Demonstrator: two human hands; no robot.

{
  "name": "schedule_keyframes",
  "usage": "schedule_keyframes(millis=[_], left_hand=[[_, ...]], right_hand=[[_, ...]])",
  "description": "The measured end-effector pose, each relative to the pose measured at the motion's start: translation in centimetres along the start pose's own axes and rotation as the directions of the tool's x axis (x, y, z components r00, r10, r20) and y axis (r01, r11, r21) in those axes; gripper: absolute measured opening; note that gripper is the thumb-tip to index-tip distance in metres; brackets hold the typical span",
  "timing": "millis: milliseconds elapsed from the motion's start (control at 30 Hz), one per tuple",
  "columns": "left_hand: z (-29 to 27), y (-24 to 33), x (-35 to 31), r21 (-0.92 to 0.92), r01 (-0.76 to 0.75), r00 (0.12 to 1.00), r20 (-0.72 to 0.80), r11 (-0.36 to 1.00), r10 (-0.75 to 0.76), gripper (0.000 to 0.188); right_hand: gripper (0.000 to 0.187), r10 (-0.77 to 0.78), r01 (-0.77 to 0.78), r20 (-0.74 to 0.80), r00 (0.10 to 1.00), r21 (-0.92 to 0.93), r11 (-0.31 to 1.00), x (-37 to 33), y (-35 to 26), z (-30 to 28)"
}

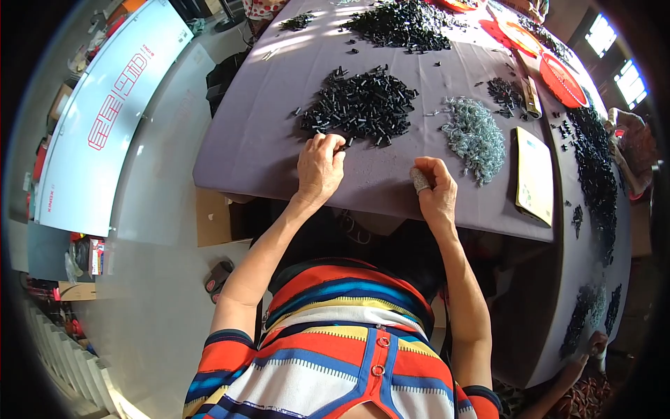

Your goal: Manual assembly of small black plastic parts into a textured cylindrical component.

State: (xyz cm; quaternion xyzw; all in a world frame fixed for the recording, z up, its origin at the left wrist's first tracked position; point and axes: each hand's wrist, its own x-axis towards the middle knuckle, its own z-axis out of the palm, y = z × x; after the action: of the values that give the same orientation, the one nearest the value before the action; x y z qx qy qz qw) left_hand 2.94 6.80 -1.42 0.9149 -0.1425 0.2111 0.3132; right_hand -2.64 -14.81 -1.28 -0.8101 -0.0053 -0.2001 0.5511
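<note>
A heap of small black tube-like pieces (363, 105) lies on the grey cloth-covered table (244, 153) in front of me. My left hand (319, 171) rests at the heap's near left edge, fingers curled in and pressed together; black bits show by the fingertips, but what is inside the grip is hidden. To the right, my right hand (437, 195) hovers close to the table's front edge, its fingers bent into a pinch. A light grey wrap (420, 179) covers one of its digits. Beyond that hand sits a pile of small clear, glassy-looking pieces (476, 140).
A yellow booklet-like flat item (534, 174) lies right of the clear pile. Another black heap (405, 26) and red baskets (564, 80) are farther back. On the adjoining right table stretches a long black pile (593, 174); another person's hand (598, 342) is at its near end.
</note>
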Motion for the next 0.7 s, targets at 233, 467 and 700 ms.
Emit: schedule_keyframes(millis=[233, 467, 700], left_hand=[[1.1, 0.9, 1.2, 0.133, -0.038, 0.998, -0.042, 0.990, 0.044, 0.024], [1.6, 0.9, 1.4, 0.100, -0.092, 0.995, -0.017, 0.991, 0.094, 0.017], [2.0, 0.3, 1.5, 0.104, -0.082, 0.996, 0.032, 0.991, 0.079, 0.016]], right_hand=[[0.025, 0.026, -0.026, 0.008, 1.000, 0.043, 0.999, -0.3, 0.4, 0.1], [0.027, -0.052, 0.052, 0.026, 0.998, -0.017, 0.998, 0.0, 0.0, -0.1], [0.028, -0.110, 0.110, 0.031, 0.993, -0.016, 0.994, 0.0, 0.2, -0.1]])
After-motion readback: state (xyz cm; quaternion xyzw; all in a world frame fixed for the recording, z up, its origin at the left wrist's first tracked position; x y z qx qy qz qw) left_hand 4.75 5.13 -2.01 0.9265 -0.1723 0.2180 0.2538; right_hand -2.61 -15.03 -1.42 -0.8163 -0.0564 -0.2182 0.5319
